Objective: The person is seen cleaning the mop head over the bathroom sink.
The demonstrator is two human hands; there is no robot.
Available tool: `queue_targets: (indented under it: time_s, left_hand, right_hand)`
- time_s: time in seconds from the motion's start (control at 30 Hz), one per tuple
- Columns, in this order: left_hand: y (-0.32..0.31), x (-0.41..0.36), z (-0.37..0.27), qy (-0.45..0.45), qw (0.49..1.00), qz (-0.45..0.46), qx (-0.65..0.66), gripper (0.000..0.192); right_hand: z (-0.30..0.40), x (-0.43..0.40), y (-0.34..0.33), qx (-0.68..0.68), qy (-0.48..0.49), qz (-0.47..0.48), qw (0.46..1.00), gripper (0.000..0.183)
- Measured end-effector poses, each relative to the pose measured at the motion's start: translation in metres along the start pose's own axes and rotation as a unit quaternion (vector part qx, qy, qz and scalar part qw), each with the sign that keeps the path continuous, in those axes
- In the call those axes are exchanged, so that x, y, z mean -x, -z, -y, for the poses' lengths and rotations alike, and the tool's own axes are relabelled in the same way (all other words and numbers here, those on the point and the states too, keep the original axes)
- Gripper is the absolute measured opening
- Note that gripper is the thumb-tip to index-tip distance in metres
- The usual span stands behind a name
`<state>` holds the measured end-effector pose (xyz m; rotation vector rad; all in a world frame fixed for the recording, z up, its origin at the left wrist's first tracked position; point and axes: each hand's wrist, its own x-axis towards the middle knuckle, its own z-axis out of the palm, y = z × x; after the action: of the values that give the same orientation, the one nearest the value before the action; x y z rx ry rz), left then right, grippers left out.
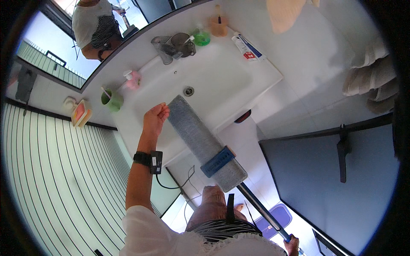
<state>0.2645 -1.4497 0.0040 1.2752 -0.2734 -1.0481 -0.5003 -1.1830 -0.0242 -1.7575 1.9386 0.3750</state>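
A flat mop with a grey fabric pad (195, 134) is raised slantwise over the white washbasin (221, 86). A blue plastic clip (218, 161) crosses the pad near its lower end. My right hand (291, 244), at the bottom right, grips the mop's metal pole (261, 208). My left hand (156, 116) is at the pad's upper left corner with its fingers curled in. Its fingertips are right beside the pad edge; whether they touch it or pinch something tiny is unclear. A black strap with a small device (156, 162) is around my left wrist.
Along the basin rim are a grey faucet (165, 48), a dark cup (182, 43), green (201, 37) and pink (133, 80) bottles, a green cup (112, 100) and toothpaste tubes (248, 48). A mirror (112, 28) hangs behind. A dark door (320, 166) stands right; a purple basin (278, 217) is on the floor.
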Motion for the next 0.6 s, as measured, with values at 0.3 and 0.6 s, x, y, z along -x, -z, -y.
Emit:
queue_targets:
  time_s: [0.3,0.6]
  left_hand:
    - [-0.011,0.071,-0.013,0.009,0.989,0.083,0.125,0.024]
    - [0.009,0.106,0.005,-0.029,0.98,0.104,0.166,0.014]
  right_hand:
    - [-0.031,-0.012,-0.04,-0.03,0.076,-0.051,0.995,0.024]
    - [-0.038,-0.003,-0.042,-0.13,0.054,0.038,0.989,0.019]
